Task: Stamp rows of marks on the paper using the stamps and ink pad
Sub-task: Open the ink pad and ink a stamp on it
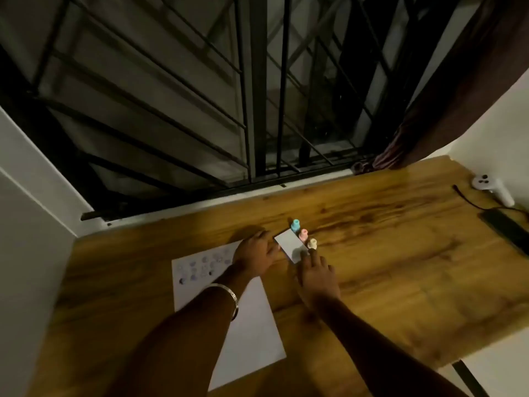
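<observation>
A white paper (252, 325) lies on the wooden table (400, 267), with rows of round stamped marks (200, 267) in its upper left part. A white closed ink pad (289, 245) sits just beyond the paper's far right corner. Three small stamps stand along the pad's right side: blue (295, 224), pink (303, 233) and cream (312, 242). My left hand (253, 259) rests flat on the paper's far corner, thumb close to the pad. My right hand (316, 279) stretches forward, its fingertips at the pad's near end and touching the cream stamp.
A white handheld controller (492, 187) and a black flat device (506, 227) with a cable lie at the table's far right. A barred window (257, 110) and a dark curtain (446, 110) stand behind the table. White walls close in on both sides.
</observation>
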`<state>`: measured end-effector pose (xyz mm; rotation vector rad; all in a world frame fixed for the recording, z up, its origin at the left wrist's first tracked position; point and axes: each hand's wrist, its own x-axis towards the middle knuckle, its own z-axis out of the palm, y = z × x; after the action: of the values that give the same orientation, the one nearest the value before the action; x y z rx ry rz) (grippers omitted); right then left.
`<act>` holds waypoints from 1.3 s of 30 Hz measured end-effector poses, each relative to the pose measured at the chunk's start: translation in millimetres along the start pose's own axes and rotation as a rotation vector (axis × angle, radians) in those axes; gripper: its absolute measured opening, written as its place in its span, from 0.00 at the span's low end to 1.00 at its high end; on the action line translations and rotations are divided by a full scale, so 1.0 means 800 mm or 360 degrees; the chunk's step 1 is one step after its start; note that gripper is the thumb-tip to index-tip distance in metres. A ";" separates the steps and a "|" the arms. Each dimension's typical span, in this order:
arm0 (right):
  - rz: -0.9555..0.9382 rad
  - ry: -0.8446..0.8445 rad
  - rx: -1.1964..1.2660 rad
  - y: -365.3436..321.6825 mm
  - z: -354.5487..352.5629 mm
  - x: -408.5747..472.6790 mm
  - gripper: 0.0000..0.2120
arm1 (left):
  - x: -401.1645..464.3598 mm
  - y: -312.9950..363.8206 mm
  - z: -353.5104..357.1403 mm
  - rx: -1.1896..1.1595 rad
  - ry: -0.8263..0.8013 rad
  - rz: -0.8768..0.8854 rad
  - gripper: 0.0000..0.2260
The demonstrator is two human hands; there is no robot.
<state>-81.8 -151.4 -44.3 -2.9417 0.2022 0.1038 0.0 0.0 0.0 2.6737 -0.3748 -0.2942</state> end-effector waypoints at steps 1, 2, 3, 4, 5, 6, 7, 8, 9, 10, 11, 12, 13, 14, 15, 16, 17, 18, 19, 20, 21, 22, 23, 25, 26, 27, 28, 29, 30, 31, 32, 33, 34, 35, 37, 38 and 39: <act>-0.0007 -0.0015 0.0022 0.006 0.000 0.003 0.28 | 0.006 0.006 0.004 0.0012 -0.0028 -0.0010 0.23; -0.0009 0.0029 0.0056 0.012 0.001 0.006 0.27 | 0.013 0.011 0.010 0.0020 -0.0033 -0.0022 0.24; -0.0025 0.0065 0.0064 0.017 0.006 0.008 0.26 | 0.018 0.015 0.016 0.0039 -0.0049 -0.0046 0.24; -0.0049 0.0090 0.0068 0.021 0.007 0.009 0.25 | 0.023 0.017 0.020 0.0049 -0.0068 -0.0074 0.24; -0.0049 0.0094 0.0092 0.024 0.009 0.010 0.24 | 0.029 0.020 0.026 0.0067 -0.0081 -0.0105 0.25; -0.0054 0.0100 0.0117 0.025 0.010 0.010 0.24 | 0.032 0.022 0.032 0.0084 -0.0089 -0.0124 0.25; -0.0057 0.0111 0.0128 0.026 0.010 0.011 0.24 | 0.036 0.025 0.038 0.0092 -0.0087 -0.0140 0.25; -0.0065 0.0116 0.0125 0.028 0.009 0.011 0.24 | 0.039 0.028 0.041 0.0087 -0.0075 -0.0146 0.25; -0.0073 0.0122 0.0119 0.029 0.010 0.013 0.24 | 0.040 0.030 0.045 0.0065 -0.0061 -0.0146 0.25; -0.0083 0.0130 0.0115 0.030 0.010 0.013 0.24 | 0.042 0.032 0.048 0.0034 -0.0039 -0.0149 0.25; -0.0086 0.0137 0.0120 0.030 0.011 0.014 0.24 | 0.042 0.034 0.049 -0.0014 -0.0018 -0.0177 0.25; -0.0090 0.0142 0.0134 0.030 0.012 0.014 0.25 | 0.042 0.036 0.050 -0.0065 0.0003 -0.0214 0.24; -0.0091 0.0143 0.0151 0.029 0.012 0.015 0.25 | 0.043 0.036 0.050 -0.0098 0.0022 -0.0246 0.24; -0.0100 0.0152 0.0176 0.029 0.013 0.015 0.26 | 0.044 0.035 0.050 -0.0117 0.0034 -0.0267 0.23; -0.0110 0.0154 0.0197 0.030 0.013 0.016 0.26 | 0.044 0.034 0.048 -0.0133 0.0026 -0.0283 0.22; -0.0115 0.0148 0.0206 0.030 0.014 0.017 0.26 | 0.044 0.033 0.047 -0.0169 0.0004 -0.0306 0.21; -0.0124 0.0142 0.0217 0.030 0.015 0.018 0.26 | 0.043 0.031 0.045 -0.0236 -0.0026 -0.0328 0.20; -0.0134 0.0132 0.0237 0.030 0.016 0.019 0.25 | 0.041 0.029 0.043 -0.0330 -0.0057 -0.0341 0.19; -0.0140 0.0122 0.0257 0.028 0.016 0.020 0.26 | 0.038 0.026 0.039 -0.0430 -0.0090 -0.0347 0.18; -0.0143 0.0114 0.0279 0.027 0.017 0.020 0.26 | 0.034 0.022 0.036 -0.0527 -0.0123 -0.0344 0.17; -0.0148 0.0107 0.0289 0.025 0.017 0.020 0.27 | 0.030 0.017 0.032 -0.0616 -0.0155 -0.0346 0.17; -0.0165 0.0110 0.0301 0.023 0.017 0.020 0.28 | 0.025 0.012 0.028 -0.0699 -0.0176 -0.0348 0.17; -0.0191 0.0110 0.0312 0.021 0.018 0.019 0.29 | 0.021 0.007 0.025 -0.0765 -0.0186 -0.0355 0.17; -0.0254 0.0111 0.0340 0.017 0.020 0.017 0.30 | 0.011 -0.005 0.019 -0.0840 -0.0191 -0.0373 0.17; -0.0284 0.0115 0.0363 0.014 0.021 0.015 0.30 | 0.007 -0.011 0.015 -0.0859 -0.0196 -0.0382 0.17; -0.0306 0.0115 0.0387 0.010 0.022 0.013 0.30 | 0.002 -0.015 0.010 -0.0871 -0.0203 -0.0391 0.17; -0.0327 0.0118 0.0414 0.007 0.023 0.011 0.30 | -0.004 -0.021 0.006 -0.0889 -0.0209 -0.0402 0.17; -0.0358 0.0126 0.0440 0.002 0.025 0.009 0.31 | -0.010 -0.027 0.001 -0.0910 -0.0211 -0.0412 0.17; -0.0397 0.0130 0.0463 -0.003 0.026 0.007 0.31 | -0.016 -0.033 -0.003 -0.0923 -0.0206 -0.0414 0.17; -0.0431 0.0128 0.0482 -0.011 0.026 0.005 0.31 | -0.023 -0.039 -0.007 -0.0919 -0.0194 -0.0410 0.16; -0.0451 0.0122 0.0487 -0.020 0.026 0.004 0.30 | -0.031 -0.046 -0.012 -0.0911 -0.0175 -0.0407 0.16; -0.0465 0.0128 0.0465 -0.032 0.026 0.001 0.31 | -0.040 -0.055 -0.015 -0.0911 -0.0150 -0.0409 0.16; -0.0494 0.0160 0.0425 -0.044 0.026 -0.001 0.31 | -0.049 -0.063 -0.018 -0.0920 -0.0125 -0.0414 0.16; -0.0536 0.0188 0.0378 -0.056 0.026 -0.004 0.32 | -0.059 -0.074 -0.021 -0.0931 -0.0096 -0.0427 0.17; -0.0652 0.0184 0.0418 -0.084 0.028 -0.010 0.32 | -0.083 -0.098 -0.029 -0.0943 -0.0041 -0.0478 0.25; -0.0722 0.0143 0.0477 -0.098 0.030 -0.013 0.32 | -0.096 -0.112 -0.033 -0.0938 -0.0035 -0.0492 0.29; -0.0795 0.0113 0.0516 -0.111 0.032 -0.015 0.31 | -0.110 -0.127 -0.037 -0.0920 -0.0045 -0.0487 0.32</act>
<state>-82.5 -58.1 -52.2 -2.5816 -0.4617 -0.0965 -53.2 126.6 -4.5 2.1457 0.1089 -0.4528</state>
